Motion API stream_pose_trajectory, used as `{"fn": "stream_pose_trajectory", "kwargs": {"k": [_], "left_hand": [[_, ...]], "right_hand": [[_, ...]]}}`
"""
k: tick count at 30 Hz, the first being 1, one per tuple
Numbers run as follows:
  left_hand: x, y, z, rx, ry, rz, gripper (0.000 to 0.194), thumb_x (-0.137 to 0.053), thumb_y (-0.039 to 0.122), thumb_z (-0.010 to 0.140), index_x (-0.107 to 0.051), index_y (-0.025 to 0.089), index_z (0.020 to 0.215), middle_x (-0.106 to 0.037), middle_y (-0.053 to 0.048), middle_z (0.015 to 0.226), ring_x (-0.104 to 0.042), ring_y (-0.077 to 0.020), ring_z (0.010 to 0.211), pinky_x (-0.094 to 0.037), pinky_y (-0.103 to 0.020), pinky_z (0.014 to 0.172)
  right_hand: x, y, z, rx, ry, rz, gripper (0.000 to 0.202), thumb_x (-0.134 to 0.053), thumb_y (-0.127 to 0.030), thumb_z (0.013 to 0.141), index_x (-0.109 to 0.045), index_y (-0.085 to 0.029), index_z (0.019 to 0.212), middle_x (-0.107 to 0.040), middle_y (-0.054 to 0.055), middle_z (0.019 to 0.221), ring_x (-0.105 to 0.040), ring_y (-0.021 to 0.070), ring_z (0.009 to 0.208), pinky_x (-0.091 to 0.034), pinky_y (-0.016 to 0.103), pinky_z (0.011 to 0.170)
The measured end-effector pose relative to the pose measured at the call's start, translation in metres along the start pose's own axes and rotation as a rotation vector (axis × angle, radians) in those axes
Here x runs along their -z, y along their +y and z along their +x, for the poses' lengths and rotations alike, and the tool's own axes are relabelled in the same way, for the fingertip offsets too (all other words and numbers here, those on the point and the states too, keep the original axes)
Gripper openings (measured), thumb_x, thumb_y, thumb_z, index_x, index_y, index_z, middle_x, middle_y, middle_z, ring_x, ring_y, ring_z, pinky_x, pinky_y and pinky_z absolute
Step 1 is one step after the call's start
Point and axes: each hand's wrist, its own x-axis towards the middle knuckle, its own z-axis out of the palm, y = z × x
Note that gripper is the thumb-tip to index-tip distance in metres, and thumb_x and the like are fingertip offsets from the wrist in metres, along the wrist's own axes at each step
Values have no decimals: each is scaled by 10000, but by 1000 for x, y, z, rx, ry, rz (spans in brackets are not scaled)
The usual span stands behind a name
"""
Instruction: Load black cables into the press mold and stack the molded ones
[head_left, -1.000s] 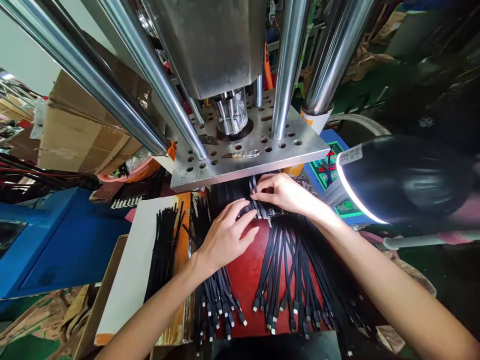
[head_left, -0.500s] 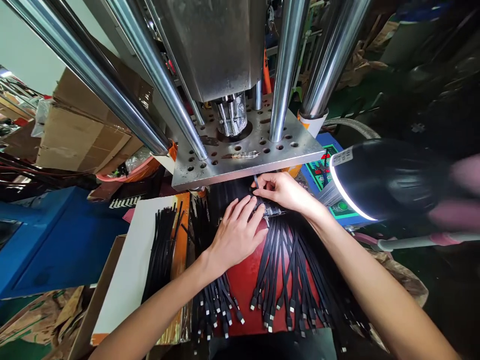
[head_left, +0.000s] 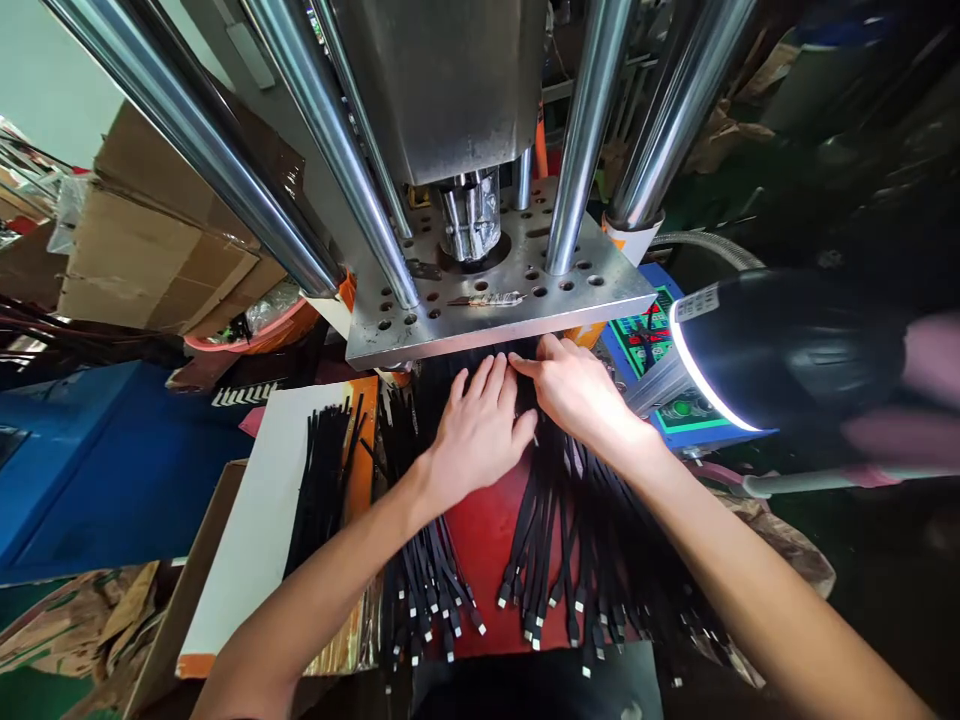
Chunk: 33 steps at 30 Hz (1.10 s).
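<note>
My left hand (head_left: 480, 430) lies flat with its fingers stretched forward, under the front edge of the steel press plate (head_left: 510, 325). Beside it, my right hand (head_left: 574, 385) has its index finger pointing inward, almost touching the left fingertips, and its other fingers curled. The curled fingers hide whatever they may hold. Dark parts under both hands are mostly covered. From there black flat cables (head_left: 536, 540) with small metal plug ends fan out towards me over a red surface (head_left: 480, 560). Another bunch of black cables (head_left: 431, 580) hangs to the left of them.
Steel columns (head_left: 581, 140) rise around the press plate, and a small blade-like tool (head_left: 487, 299) lies on it. A lit black lamp (head_left: 787, 350) stands right, before a control panel (head_left: 649, 340). On the left, a white board (head_left: 247, 530) carries more black cables (head_left: 322, 480).
My right hand has gone from a pinch on a thin dark strip to a pointing index finger nearer the left hand. My left fingers have moved slightly forward. The view has shifted a little.
</note>
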Motion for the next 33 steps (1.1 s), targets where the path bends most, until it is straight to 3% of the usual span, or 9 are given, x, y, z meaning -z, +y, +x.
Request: {"fn": "stream_pose_trajectory", "kwargs": {"k": [6, 13, 16, 19, 21, 23, 25, 28, 33], "left_hand": [[5, -25, 40, 22, 21, -68, 520, -462, 262, 1100, -543, -16, 1532, -527, -295, 1651, -493, -379, 1570, -315, -572, 1332], [12, -34, 79, 94, 76, -102, 350, -459, 185, 1087, -714, 28, 1268, -760, -274, 1307, -722, -369, 1283, -511, -495, 1171], [21, -29, 39, 36, 156, -138, 316, -482, 210, 1087, -719, 128, 1278, -759, -191, 1348, -697, -311, 1308, -491, -435, 1185], [20, -21, -49, 150, 269, -155, 306, -471, 314, 1112, -734, 214, 993, -802, -106, 1039, -759, -263, 994, -553, -382, 976], [12, -20, -107, 415, 121, -127, 308, -542, 437, 1086, -688, 228, 914, -757, -57, 825, -724, -235, 732, -510, -326, 694], [-3, -25, -149, 608, -85, -80, 272, -606, 460, 1035, -663, 223, 914, -733, -53, 775, -697, -253, 661, -442, -324, 613], [-21, -31, -168, 682, -181, -134, 244, -595, 409, 1016, -621, 226, 857, -697, -34, 721, -676, -242, 646, -418, -315, 616], [-37, -38, -172, 700, -122, -334, 308, -545, 408, 1004, -535, 243, 744, -579, 26, 605, -573, -186, 565, -384, -289, 602], [-24, -36, -173, 684, 35, -539, 417, -558, 487, 982, -561, 229, 654, -533, 27, 588, -516, -163, 567, -372, -285, 601]], "right_hand": [[-3, 1, 45, -17, -22, 49, 512, -385, -126, 1070, -690, -104, 1481, -730, 261, 1343, -678, 394, 1209, -492, 468, 987], [5, 6, 75, -43, 28, 88, 570, -302, -91, 1044, -653, -102, 1493, -753, 234, 1323, -659, 394, 1202, -493, 532, 1025], [1, -3, 23, -43, 89, 126, 504, -350, -105, 1027, -688, -107, 1401, -730, 238, 1319, -649, 384, 1219, -507, 480, 1004], [-19, -27, -72, -139, 228, 264, 380, -368, -248, 1101, -688, -156, 1284, -730, 187, 1155, -696, 318, 1027, -542, 403, 863], [-38, -50, -132, -296, 195, 318, 367, -413, -421, 1126, -660, -173, 1236, -716, 157, 1068, -688, 280, 801, -514, 380, 665], [-56, -74, -172, -393, 101, 296, 396, -431, -502, 1117, -649, -172, 1129, -682, 154, 983, -648, 267, 672, -429, 369, 537], [-70, -90, -188, -448, 35, 258, 373, -433, -486, 1111, -631, -189, 1005, -641, 143, 908, -629, 261, 631, -364, 355, 497], [-80, -96, -188, -462, 16, 209, 344, -412, -402, 1112, -589, -220, 881, -613, 122, 868, -624, 240, 625, -342, 341, 500], [-73, -75, -189, -414, 71, 318, 362, -365, -338, 1119, -575, -248, 839, -632, 76, 825, -640, 229, 648, -423, 355, 576]]}}
